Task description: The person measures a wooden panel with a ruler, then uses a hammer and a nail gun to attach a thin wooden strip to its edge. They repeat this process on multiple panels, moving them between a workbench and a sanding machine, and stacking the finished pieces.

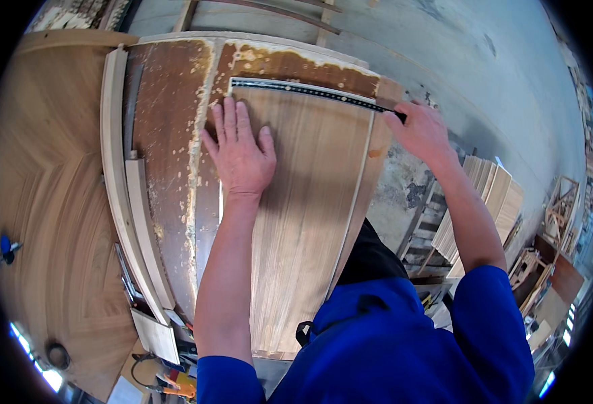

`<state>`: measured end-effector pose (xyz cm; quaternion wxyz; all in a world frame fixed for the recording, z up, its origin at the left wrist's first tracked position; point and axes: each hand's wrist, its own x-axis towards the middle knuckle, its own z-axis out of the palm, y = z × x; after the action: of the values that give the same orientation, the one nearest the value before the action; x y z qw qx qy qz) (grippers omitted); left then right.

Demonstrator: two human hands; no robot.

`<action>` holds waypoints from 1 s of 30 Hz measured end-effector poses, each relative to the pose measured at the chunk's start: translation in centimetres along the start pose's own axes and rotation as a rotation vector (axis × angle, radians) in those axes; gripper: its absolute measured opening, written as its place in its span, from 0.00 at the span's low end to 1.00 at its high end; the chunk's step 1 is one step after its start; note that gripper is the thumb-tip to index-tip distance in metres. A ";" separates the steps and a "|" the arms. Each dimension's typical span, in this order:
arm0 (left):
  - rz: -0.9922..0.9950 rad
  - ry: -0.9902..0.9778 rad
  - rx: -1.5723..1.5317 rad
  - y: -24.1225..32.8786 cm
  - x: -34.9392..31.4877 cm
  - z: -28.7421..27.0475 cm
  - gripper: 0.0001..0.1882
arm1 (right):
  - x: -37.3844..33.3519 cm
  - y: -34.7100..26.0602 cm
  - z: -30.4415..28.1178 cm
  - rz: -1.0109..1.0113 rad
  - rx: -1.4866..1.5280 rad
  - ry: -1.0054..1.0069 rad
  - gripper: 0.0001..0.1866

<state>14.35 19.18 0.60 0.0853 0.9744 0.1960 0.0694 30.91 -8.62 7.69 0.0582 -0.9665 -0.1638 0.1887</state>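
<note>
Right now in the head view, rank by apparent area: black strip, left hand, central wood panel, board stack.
1. Central wood panel
2. Board stack, partly hidden, and left hand: too close to rank
3. Black strip, long but thin

I wore a bright blue top [418, 357] with loose short sleeves; the left sleeve [229, 380] and right sleeve [492, 323] both ended around my elbows. My left hand [242, 158] and right hand [422, 135] were bare. Black cloth [370, 259] showed past the hem, a thin black loop [303, 333] stuck out at my left side, and a dark patch [373, 304] marked the front.
</note>
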 end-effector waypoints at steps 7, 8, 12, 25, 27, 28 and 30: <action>0.038 -0.018 0.066 0.5 0.0 -0.1 0.33 | -0.2 -0.2 0.2 0.011 -0.023 0.008 0.23; 0.072 -0.022 0.052 0.4 0.1 0.0 0.33 | -0.1 0.0 0.2 0.010 -0.024 0.009 0.24; 0.170 -0.063 0.038 -0.2 1.3 -0.9 0.34 | 0.2 -0.3 -0.2 0.027 -0.002 -0.025 0.25; 0.199 -0.066 -0.002 -0.6 1.6 -0.4 0.33 | 1.0 -0.1 0.4 -0.010 -0.012 -0.014 0.25; 0.201 -0.061 -0.004 -0.6 1.5 -0.4 0.34 | 0.9 -0.5 0.0 -0.005 -0.015 -0.032 0.25; 0.201 -0.060 -0.004 -0.6 1.5 -0.3 0.34 | 1.0 -0.5 -0.1 -0.004 -0.016 -0.039 0.25; 0.204 -0.053 -0.006 -0.6 1.5 -0.2 0.34 | 1.0 -0.5 -0.2 -0.004 -0.020 -0.054 0.26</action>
<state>15.46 20.39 0.86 0.0858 0.9906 0.0932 0.0524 31.76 -7.79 7.64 0.0444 -0.9613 -0.1690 0.2129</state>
